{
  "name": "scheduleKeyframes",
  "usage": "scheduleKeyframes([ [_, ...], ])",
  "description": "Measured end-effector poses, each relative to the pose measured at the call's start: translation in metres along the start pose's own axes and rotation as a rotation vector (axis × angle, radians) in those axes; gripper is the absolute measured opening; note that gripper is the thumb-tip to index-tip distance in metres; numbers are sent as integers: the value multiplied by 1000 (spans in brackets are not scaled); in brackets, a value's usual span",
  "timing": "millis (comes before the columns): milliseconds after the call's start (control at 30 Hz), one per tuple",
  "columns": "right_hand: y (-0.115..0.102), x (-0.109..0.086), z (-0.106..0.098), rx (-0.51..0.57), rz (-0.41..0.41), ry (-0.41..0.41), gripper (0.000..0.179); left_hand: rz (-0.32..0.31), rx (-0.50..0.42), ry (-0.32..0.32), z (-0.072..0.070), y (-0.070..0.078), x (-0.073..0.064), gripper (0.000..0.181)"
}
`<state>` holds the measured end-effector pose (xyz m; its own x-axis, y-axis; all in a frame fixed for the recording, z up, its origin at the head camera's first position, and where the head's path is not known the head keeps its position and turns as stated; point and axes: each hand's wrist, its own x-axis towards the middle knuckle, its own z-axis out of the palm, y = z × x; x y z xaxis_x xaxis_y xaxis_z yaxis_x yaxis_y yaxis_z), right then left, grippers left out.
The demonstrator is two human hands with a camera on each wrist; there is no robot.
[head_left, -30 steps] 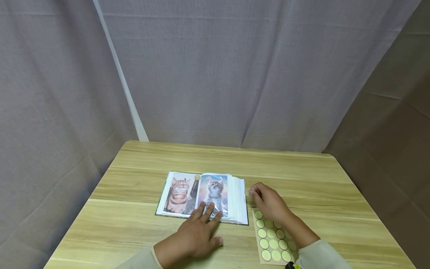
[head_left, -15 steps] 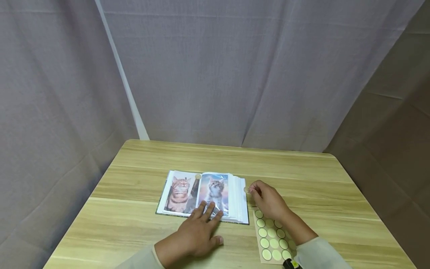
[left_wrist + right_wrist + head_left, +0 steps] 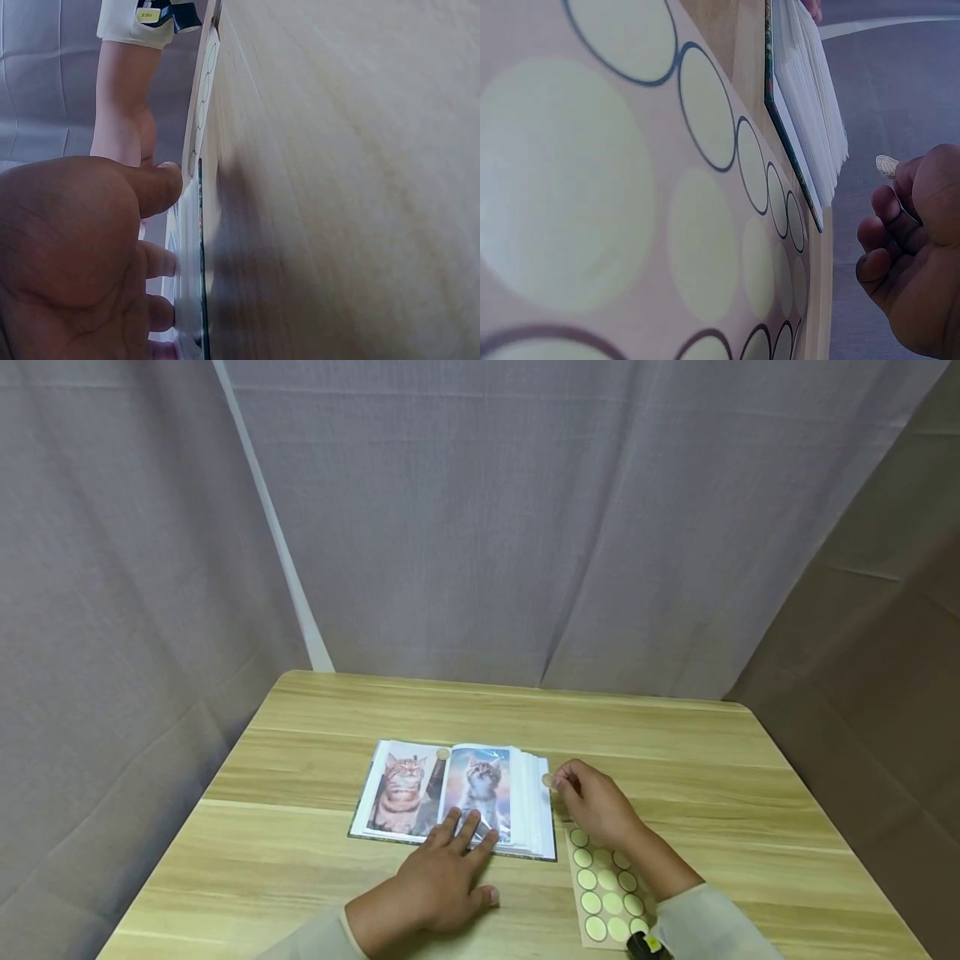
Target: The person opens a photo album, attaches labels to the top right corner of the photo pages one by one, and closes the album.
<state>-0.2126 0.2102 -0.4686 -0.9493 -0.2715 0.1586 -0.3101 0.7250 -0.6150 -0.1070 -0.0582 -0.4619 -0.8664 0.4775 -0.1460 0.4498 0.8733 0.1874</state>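
Observation:
An open photo album lies on the table, with a cat picture on each page. My left hand rests with fingers spread on the lower edge of the right-hand page. In the left wrist view, its fingers reach over the album's edge. Just off the album's right side, my right hand pinches a small round gold sticker between thumb and forefinger; its other fingers are curled. Another round sticker sits at the top of the left page. Below my right hand lies a sheet of round stickers, partly covered by the forearm.
The wood-grain table extends around the album on all sides. Grey curtains hang behind it and to both sides. A black wrist device with a yellow label overlaps the sticker sheet's bottom corner.
My right fingertips have moved slightly left toward the album's edge, and the pinched sticker now shows clearly. The right wrist has shifted a little left. My left hand has stayed in place.

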Motion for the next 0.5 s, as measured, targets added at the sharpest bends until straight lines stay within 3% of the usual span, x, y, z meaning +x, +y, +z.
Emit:
scheduleKeyframes([
  [500,2,9,6,3,-11,8,9,12,1,14,2,0,0,78],
])
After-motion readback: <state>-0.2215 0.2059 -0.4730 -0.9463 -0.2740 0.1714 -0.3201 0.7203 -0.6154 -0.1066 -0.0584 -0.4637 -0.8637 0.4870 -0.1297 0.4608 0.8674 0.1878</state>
